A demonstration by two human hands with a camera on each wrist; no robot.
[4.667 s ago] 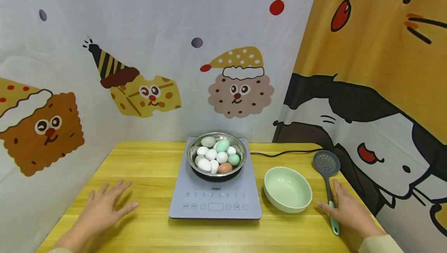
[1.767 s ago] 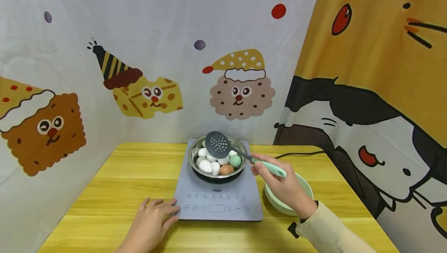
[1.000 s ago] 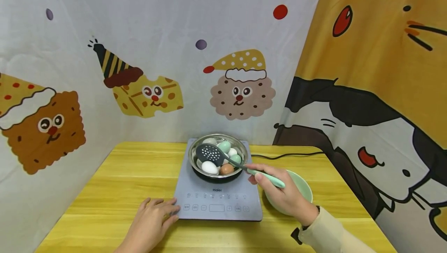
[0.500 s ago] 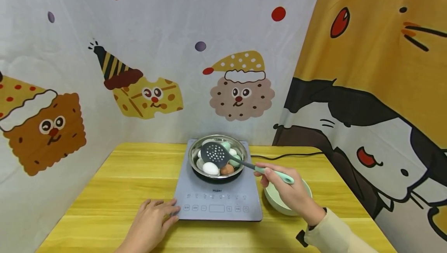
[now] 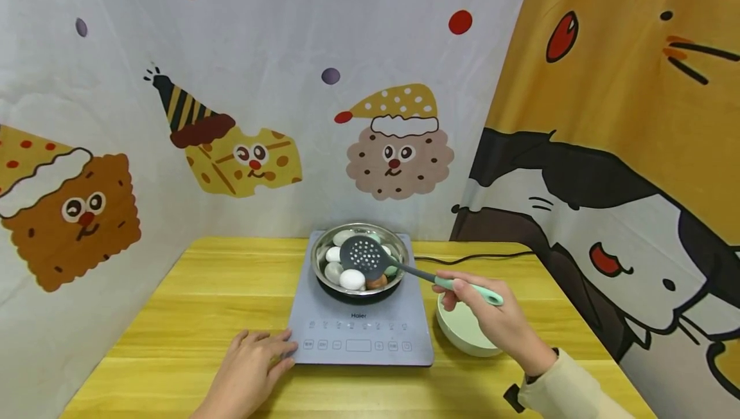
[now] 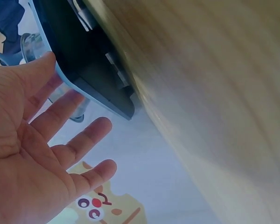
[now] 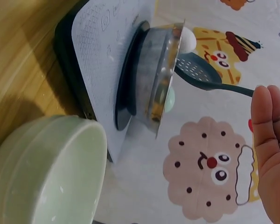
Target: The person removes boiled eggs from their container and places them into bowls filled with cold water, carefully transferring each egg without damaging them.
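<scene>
In the head view, the right hand (image 5: 491, 306), right of centre, is pinching the mint-green handle of a dark grey perforated skimmer (image 5: 363, 257). Its round head is lying across the eggs in a shallow, round, silver metal pan (image 5: 318, 266) at the frame's centre. Compared with half a second ago, the head is sitting slightly farther right: it is covering more of a smooth brown egg (image 5: 376, 283) and showing more of the pale eggs on the pan's left side, while a glossy white egg (image 5: 352, 279) is resting just below it at the near rim. This seems to mean that the work is going on inside the pan; whether any egg is sitting in the skimmer, I cannot tell.

At lower left, the left hand (image 5: 254, 362) is keeping its place, fingers spread, its fingertips touching the left edge of a flat, lavender-grey cooktop (image 5: 358, 332). The left wrist view is showing the thumb at that edge too.

A round, glossy, pale-green bowl (image 5: 462, 332) is standing right of the cooktop, partly behind the right hand. A thin black cord (image 5: 462, 259) is running rightward across the yellow wooden table (image 5: 191, 306).
</scene>
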